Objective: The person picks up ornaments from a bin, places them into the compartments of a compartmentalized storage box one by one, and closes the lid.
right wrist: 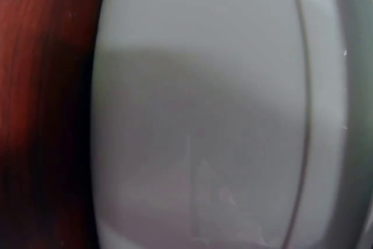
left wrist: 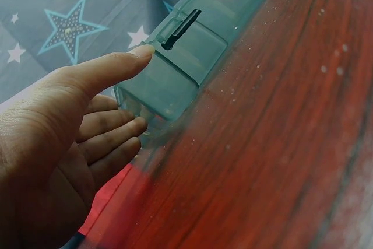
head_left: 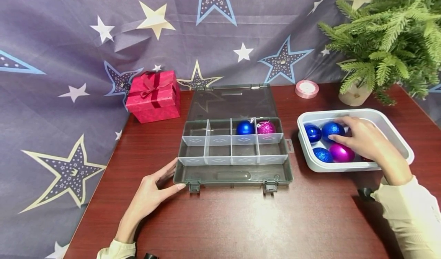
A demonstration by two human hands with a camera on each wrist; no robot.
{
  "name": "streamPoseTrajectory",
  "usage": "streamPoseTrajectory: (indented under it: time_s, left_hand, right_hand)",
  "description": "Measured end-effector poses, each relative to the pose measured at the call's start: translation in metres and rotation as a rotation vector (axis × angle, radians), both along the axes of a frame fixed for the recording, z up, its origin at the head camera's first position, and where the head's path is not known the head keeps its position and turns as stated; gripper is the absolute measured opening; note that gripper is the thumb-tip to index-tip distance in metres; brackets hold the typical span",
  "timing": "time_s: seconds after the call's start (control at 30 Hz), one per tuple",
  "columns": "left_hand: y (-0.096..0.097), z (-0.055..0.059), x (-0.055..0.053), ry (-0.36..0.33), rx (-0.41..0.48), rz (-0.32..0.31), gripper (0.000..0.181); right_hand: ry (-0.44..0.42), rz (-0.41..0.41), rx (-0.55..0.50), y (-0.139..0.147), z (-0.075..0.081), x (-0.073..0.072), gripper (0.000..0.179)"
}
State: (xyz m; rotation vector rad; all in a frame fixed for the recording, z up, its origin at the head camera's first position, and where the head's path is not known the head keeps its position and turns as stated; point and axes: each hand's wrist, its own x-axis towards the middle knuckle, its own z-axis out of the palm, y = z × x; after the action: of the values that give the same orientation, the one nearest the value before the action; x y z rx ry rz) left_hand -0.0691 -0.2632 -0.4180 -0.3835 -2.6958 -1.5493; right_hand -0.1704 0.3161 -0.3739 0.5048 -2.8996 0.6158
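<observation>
My right hand reaches into a white plastic tub, thumb and fingers pinching a blue glitter Christmas ball. Around it lie a shiny blue ball, another blue glitter ball and a magenta ball; a dark red one is mostly hidden under the wrist. My left hand rests at the near left corner of a clear grey compartment case, its lid raised. In the left wrist view, thumb and fingers are nearly straight against that corner. The back row holds a blue ball and a pink glitter ball.
A red gift box with a bow stands at the back left. Behind the tub are a pink ribbon spool and a potted artificial fir. Star-patterned cloth hangs behind the table. The tub's outer wall fills the right wrist view.
</observation>
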Motion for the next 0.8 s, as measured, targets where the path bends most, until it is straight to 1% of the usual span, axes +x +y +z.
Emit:
streamPoseTrajectory:
  time_s: [0.27, 0.4, 0.5, 0.8]
  left_hand:
    - [0.000, -0.001, 0.000, -0.004, 0.008, -0.002, 0.073]
    - [0.000, 0.000, 0.000, -0.004, 0.009, -0.002, 0.073]
    - [0.000, 0.000, 0.000, -0.006, 0.006, 0.000, 0.073]
    - [0.000, 0.001, 0.000, -0.013, -0.008, 0.002, 0.073]
  right_hand:
    - [0.075, 0.031, -0.037, 0.001, 0.003, 0.006, 0.047]
    - [0.061, 0.000, -0.053, -0.001, 0.011, 0.011, 0.051]
    - [0.069, -0.008, -0.063, -0.003, 0.017, 0.014, 0.052]
    - [0.132, 0.030, -0.076, -0.015, 0.030, 0.016, 0.058]
